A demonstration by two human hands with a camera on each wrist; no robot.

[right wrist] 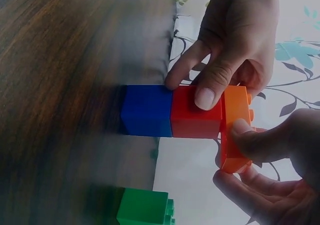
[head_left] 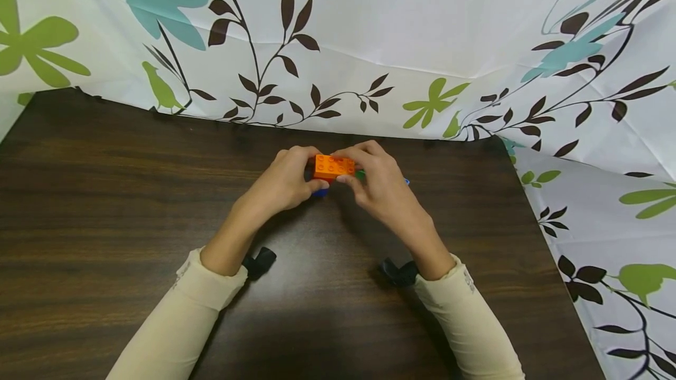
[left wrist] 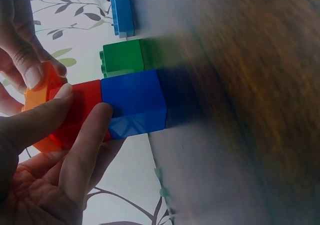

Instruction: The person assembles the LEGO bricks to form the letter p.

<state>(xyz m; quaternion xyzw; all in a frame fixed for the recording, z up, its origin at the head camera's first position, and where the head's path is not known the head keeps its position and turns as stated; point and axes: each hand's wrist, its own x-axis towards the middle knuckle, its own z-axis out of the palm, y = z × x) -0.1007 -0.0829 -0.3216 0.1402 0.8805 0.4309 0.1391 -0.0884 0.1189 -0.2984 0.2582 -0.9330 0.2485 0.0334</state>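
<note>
Counter: dark wood grain [head_left: 95, 204], spreading under everything from the left side.
Left sleeve: cream [head_left: 171, 321], with a black wrist mount [head_left: 260, 263] showing at its cuff.
Left hand: clamped on the red block [head_left: 280, 183], thumb on the near face, one fingertip by the seam with the block below.
Dark blue block: bottom of the stack [left wrist: 134, 105], standing on the counter toward its far edge, between the two hands.
Red block: middle of the stack [right wrist: 195, 125], directly on the dark blue one.
Orange block: on top [head_left: 334, 164], studs up, its right end overhanging the red; whether it is fully seated, I cannot tell.
Right hand: thumb and fingers together on the orange block's right end [head_left: 381, 179].
Green block: on the counter right of the stack [left wrist: 122, 57], apart from it, mostly hidden from above by the right hand.
Light blue block: farther right, beyond the green [left wrist: 124, 12].
Right sleeve: cream [head_left: 465, 321].
Patterned cloth: along the far edge and the right side [head_left: 422, 34], white with leaves and birds.
</note>
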